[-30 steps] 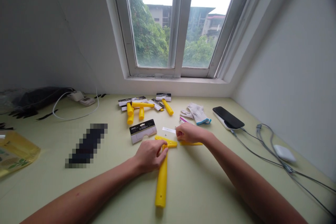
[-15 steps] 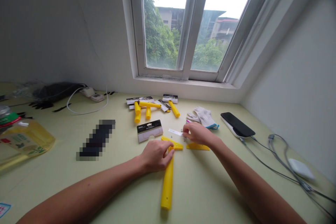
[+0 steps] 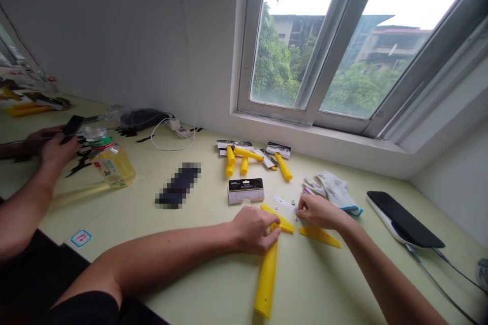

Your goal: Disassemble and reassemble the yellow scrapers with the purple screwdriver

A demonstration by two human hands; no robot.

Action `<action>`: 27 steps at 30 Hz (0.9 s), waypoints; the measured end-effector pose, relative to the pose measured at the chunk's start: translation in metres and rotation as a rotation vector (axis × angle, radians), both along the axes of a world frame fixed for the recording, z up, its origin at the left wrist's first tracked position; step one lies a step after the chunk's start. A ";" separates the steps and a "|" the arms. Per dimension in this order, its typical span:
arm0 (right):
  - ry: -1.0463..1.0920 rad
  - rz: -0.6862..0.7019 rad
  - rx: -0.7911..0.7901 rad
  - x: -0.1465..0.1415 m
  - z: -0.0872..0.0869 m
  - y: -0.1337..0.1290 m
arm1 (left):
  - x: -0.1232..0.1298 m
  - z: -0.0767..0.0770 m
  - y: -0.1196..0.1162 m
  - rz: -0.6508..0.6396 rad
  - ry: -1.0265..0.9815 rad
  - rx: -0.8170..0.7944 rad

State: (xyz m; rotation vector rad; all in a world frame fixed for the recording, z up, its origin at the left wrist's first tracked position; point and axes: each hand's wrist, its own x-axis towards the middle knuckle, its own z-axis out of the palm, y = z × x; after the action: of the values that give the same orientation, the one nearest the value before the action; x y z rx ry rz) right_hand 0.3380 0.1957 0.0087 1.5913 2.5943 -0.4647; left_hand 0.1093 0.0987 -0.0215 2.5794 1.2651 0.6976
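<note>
A yellow T-shaped tool [image 3: 266, 284] lies on the pale green table with its handle toward me. My left hand [image 3: 254, 228] is closed on it where handle and head meet. Just right of its head lies a loose yellow blade-shaped piece [image 3: 319, 236]. My right hand [image 3: 313, 210] is pinched at the right end of a thin whitish strip [image 3: 284, 203]; whether its fingertips hold the strip or a small part is too small to tell. Several tiny metal nuts [image 3: 276, 207] lie around the strip. A black and white header card [image 3: 246, 191] rests behind my left hand.
Behind are several packaged yellow handles [image 3: 248, 154], with a white glove [image 3: 331, 190] to their right. A black phone [image 3: 406, 218] with cables lies farther right. At left are a pixelated dark object [image 3: 178, 186], an oil bottle [image 3: 112, 160] and another person's hands [image 3: 61, 147] holding a dark object.
The view has turned left, so the table items appear farther right and another person's arms have come into view. Both my hands keep about the same places on the table.
</note>
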 end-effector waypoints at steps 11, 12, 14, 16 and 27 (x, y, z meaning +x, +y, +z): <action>0.149 -0.014 -0.019 0.003 0.005 -0.001 | 0.001 0.002 -0.002 0.007 0.025 0.019; 0.188 -0.014 -0.027 0.004 0.007 -0.001 | 0.001 0.002 -0.003 0.000 0.023 0.023; 0.270 -0.012 -0.054 0.005 0.013 -0.002 | 0.000 0.002 -0.002 -0.008 0.005 0.028; 0.347 -0.003 -0.101 0.007 0.018 -0.005 | -0.002 0.002 0.001 0.006 -0.042 0.023; 0.509 0.006 -0.373 -0.004 0.013 -0.019 | -0.023 0.008 0.024 0.021 -0.171 -0.083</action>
State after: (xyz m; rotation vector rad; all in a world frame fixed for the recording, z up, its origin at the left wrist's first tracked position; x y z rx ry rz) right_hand 0.3339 0.1767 0.0219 1.4806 2.6011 -1.4203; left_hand 0.0860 0.1225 -0.0134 2.3870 1.2419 0.8315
